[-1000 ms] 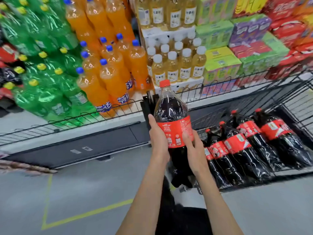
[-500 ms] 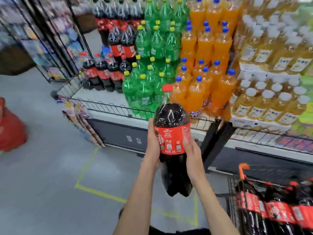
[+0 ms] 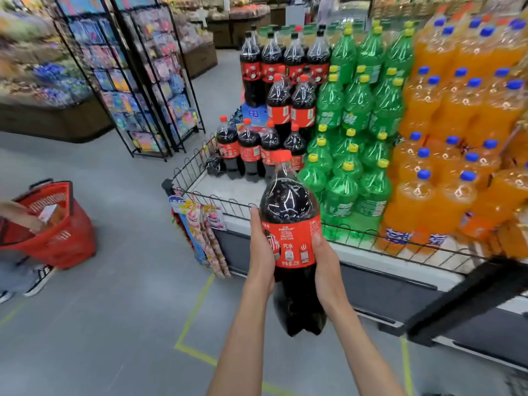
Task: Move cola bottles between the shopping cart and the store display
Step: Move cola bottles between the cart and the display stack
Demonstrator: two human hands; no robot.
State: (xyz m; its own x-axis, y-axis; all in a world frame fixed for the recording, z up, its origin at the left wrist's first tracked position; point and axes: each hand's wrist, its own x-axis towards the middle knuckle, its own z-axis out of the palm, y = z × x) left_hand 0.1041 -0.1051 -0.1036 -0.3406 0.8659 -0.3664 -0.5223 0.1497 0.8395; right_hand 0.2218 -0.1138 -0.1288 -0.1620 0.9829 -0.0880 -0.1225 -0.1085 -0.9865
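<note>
I hold a large cola bottle upright in front of me, red cap up, red label facing me. My left hand grips its left side and my right hand grips its right side, both at label height. Beyond it is the store display, a low white platform with a wire rail. Stacked cola bottles stand at the display's far left corner, with a bare patch of platform in front of them. The shopping cart is out of view.
Green soda bottles and orange soda bottles fill the display to the right. Snack packs hang off its front corner. A person with a red basket stands at the left. Tall wire racks line the aisle behind.
The view has swung left along the display, away from the cart, which has dropped out of sight. The cola stack now lies ahead. Both hands keep the same hold on the bottle.
</note>
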